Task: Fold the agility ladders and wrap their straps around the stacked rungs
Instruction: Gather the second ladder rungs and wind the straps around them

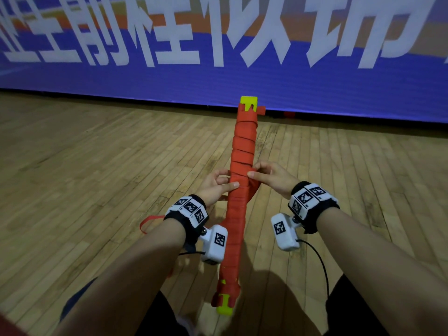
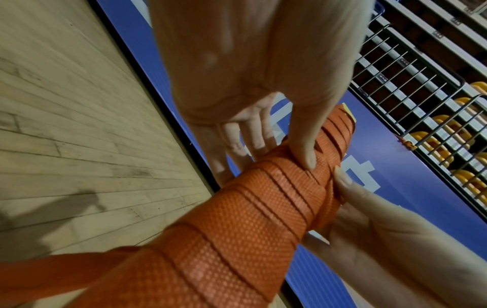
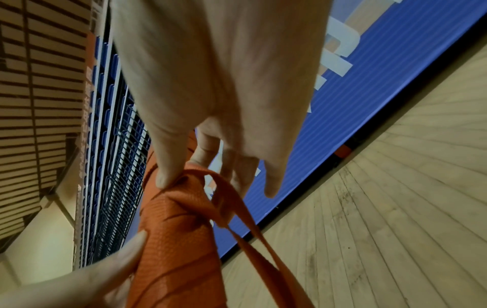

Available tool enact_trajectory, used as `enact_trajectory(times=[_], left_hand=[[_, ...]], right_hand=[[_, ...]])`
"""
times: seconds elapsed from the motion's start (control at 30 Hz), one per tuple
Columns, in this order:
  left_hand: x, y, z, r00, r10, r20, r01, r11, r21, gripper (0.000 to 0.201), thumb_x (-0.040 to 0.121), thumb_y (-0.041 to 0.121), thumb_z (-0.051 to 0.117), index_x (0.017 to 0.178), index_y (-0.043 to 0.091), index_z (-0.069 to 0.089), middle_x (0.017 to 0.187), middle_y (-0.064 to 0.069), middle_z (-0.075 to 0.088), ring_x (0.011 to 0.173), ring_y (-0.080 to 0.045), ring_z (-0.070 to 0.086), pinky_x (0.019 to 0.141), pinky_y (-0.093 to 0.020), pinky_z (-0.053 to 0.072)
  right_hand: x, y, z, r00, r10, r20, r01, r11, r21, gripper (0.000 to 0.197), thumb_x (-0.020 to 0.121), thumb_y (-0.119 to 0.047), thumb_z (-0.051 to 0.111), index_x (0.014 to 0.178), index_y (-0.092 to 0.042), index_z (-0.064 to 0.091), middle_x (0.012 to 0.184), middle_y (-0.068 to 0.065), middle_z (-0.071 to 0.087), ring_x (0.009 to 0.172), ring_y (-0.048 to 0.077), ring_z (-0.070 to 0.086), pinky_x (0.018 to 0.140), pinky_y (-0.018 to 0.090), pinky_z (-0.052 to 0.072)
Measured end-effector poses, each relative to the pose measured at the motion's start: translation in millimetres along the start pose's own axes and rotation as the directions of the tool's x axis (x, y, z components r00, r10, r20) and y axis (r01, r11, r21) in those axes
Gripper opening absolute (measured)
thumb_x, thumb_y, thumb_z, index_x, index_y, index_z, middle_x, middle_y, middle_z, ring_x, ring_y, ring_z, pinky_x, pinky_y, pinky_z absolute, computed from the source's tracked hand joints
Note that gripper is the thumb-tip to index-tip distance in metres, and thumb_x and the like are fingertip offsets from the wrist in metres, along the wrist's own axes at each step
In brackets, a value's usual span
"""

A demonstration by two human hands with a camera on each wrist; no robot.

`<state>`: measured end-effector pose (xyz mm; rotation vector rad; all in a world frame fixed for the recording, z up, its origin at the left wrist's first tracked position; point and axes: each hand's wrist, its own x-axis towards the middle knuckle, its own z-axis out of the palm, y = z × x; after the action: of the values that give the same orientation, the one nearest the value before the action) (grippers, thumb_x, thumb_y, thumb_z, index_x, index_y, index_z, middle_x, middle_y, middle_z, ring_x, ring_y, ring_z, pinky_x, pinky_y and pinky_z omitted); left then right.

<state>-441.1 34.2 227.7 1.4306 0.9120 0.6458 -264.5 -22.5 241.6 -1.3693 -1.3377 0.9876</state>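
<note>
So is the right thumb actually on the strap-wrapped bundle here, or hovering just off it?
Touching. In the right wrist view, the right hand presses its thumb tip into the orange strap wrapped round the bundle, and the webbing puckers beneath it.

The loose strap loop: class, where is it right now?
Head view: the loose strap loop hangs on the right of the wrapped bundle, just under the right hand.

The head view looks forward and down from above, while both wrist views (each very close, looking along the fingers) share the strap-wrapped rung bundle [image 1: 238,190] with it.
</note>
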Motion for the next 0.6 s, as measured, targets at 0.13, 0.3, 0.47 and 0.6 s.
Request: enact_trajectory(times=[0.13, 0.3, 0.47, 0.6], left_hand=[[-2.1, 1.9, 0.8, 1.0, -0.004, 0.009, 0.004, 0.999, 0.046, 0.032, 0.088, 0.006, 0.065, 0.112, 0.007, 0.043, 0.093, -0.005, 0.065, 0.078, -0.013, 0.063, 0.057, -0.019, 0.053], [-6.4, -2.0, 6.2, 0.997, 0.069, -0.036, -0.061, 0.98, 0.188, 0.059, 0.061, 0.017, 0.089, 0.103, 0.012, 0.047, 0.109, -0.011, 0.06, 0.099, -0.02, 0.062, 0.078, -0.039, 0.057], [-5.7, -0.5, 8.0, 0.99, 0.081, -0.117, -0.054, 0.974, 0.219, 0.058, 0.063, 0.016, 0.088, 0.107, 0.011, 0.051, 0.102, -0.012, 0.062, 0.094, -0.027, 0.065, 0.079, -0.041, 0.057], [-5.4, -2.1, 7.0, 0.992, 0.053, -0.113, -0.029, 0.978, 0.206, 0.049, 0.069, 0.008, 0.083, 0.107, 0.014, 0.051, 0.096, -0.004, 0.062, 0.081, -0.014, 0.063, 0.067, -0.023, 0.054]], right_hand=[[1.6, -0.8, 4.6, 0.998, 0.008, -0.069, -0.007, 1.0, 0.017, 0.015, 0.087, -0.005, 0.063, 0.076, -0.012, 0.056, 0.067, -0.002, 0.065, 0.061, 0.001, 0.062, 0.064, 0.013, 0.05], [1.5, -1.2, 11.1, 0.996, 0.026, -0.087, -0.029, 0.999, -0.036, 0.013, 0.086, -0.011, 0.067, 0.076, -0.014, 0.059, 0.068, -0.001, 0.065, 0.063, 0.005, 0.062, 0.067, 0.015, 0.051], [0.2, -2.9, 13.1, 0.994, 0.015, -0.105, -0.021, 0.998, -0.051, 0.012, 0.087, -0.014, 0.066, 0.077, -0.016, 0.06, 0.074, 0.002, 0.064, 0.07, 0.01, 0.061, 0.068, 0.015, 0.05], [-0.2, -2.3, 6.7, 1.0, 0.01, -0.023, -0.014, 0.982, -0.189, 0.012, 0.087, -0.017, 0.067, 0.077, -0.018, 0.059, 0.077, -0.001, 0.064, 0.074, 0.01, 0.06, 0.079, 0.026, 0.05]])
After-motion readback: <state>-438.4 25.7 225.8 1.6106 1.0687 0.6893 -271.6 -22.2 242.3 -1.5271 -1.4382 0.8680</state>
